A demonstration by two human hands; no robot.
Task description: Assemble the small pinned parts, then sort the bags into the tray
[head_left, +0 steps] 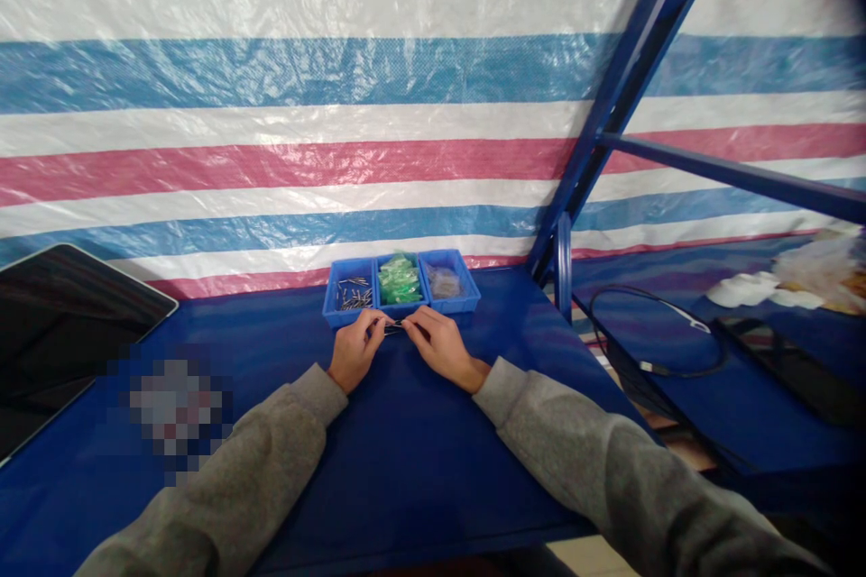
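Observation:
My left hand (354,350) and my right hand (441,346) meet just in front of the blue three-part bin (339,319). Thumb and fingers of both are pinched around a small, thin, dark metal-looking piece (395,323), which spans the short gap between the fingertips. Its exact kind is too small to make out. In the bin's left compartment lie several slim metal pieces (355,296). Shiny green plastic pieces (399,278) fill the middle one, and a heap of small clear or greyish pieces (444,281) occupies the right one.
A dark-screened tablet or monitor (74,334) lies at the left of the blue table (406,487); a blurred patch sits beside it. Blue metal framing (609,108) rises at right. Beyond it, another surface holds a black cable (649,370) and crumpled plastic (822,266). Striped sheeting hangs behind.

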